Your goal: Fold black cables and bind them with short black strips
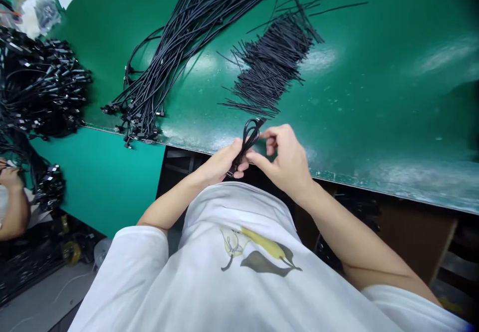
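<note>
A black cable (250, 135), folded into a small looped bundle, is gripped by my left hand (226, 160) at the table's front edge. One metal plug end shows below the fingers, and a loop stands out above them. Close by on the right is my right hand (287, 158), its thumb reaching to the bundle and its index finger bent near the loop. A gap shows between that thumb and index finger; whether a thin tie is there is too small to tell. Just beyond both hands lies a pile of short black ties (275, 60).
Long black cables (179, 47) lie across the green table (381, 97). A large heap of bundled cables (41, 82) sits at the left, below plastic bags (35, 10). Another person's arm (15, 202) shows at the left edge. Shelving stands under the table.
</note>
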{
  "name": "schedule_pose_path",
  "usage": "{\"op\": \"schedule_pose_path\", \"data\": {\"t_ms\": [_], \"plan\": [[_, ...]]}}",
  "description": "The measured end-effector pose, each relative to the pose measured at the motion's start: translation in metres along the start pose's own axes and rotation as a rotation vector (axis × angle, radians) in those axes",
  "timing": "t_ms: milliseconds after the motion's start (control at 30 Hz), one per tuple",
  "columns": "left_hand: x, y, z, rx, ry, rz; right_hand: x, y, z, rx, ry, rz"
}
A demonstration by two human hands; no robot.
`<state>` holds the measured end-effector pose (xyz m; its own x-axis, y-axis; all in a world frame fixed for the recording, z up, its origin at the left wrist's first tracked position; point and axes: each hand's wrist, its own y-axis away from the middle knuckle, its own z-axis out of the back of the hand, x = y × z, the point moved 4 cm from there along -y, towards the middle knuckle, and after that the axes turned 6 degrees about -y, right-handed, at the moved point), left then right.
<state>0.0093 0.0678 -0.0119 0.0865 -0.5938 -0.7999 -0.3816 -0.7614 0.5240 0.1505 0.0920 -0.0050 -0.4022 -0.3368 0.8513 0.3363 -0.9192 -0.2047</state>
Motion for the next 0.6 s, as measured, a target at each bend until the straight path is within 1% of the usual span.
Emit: {"op": "schedule_pose_path", "data": {"t_ms": [67, 133, 200, 267, 367, 433, 500, 600], "plan": [[-0.002, -0.003, 0.0, -0.009, -0.011, 0.019, -0.002, -0.001, 0.0, -0.006, -0.016, 0.055], [-0.002, -0.006, -0.001, 0.023, -0.045, -0.011, -0.004, -0.002, -0.002, -0.026, -0.032, 0.072], [-0.002, -0.006, -0.004, 0.072, -0.097, -0.074, -0.008, -0.003, -0.002, -0.071, -0.074, 0.021], [-0.002, -0.004, -0.008, 0.108, -0.173, -0.117, -0.013, -0.005, -0.005, -0.072, -0.181, -0.061], [-0.002, -0.002, -0.012, 0.114, -0.252, -0.096, -0.019, -0.007, -0.012, 0.002, -0.407, -0.17], [-0.002, -0.002, -0.012, 0.099, -0.214, -0.076, -0.024, -0.008, -0.015, -0.004, -0.507, -0.209], [-0.002, -0.001, -0.008, 0.079, -0.142, -0.083, -0.03, -0.008, -0.014, -0.08, -0.511, -0.209], [0.002, -0.001, 0.001, 0.062, -0.102, -0.06, -0.034, -0.006, -0.003, -0.165, -0.372, -0.154]]}}
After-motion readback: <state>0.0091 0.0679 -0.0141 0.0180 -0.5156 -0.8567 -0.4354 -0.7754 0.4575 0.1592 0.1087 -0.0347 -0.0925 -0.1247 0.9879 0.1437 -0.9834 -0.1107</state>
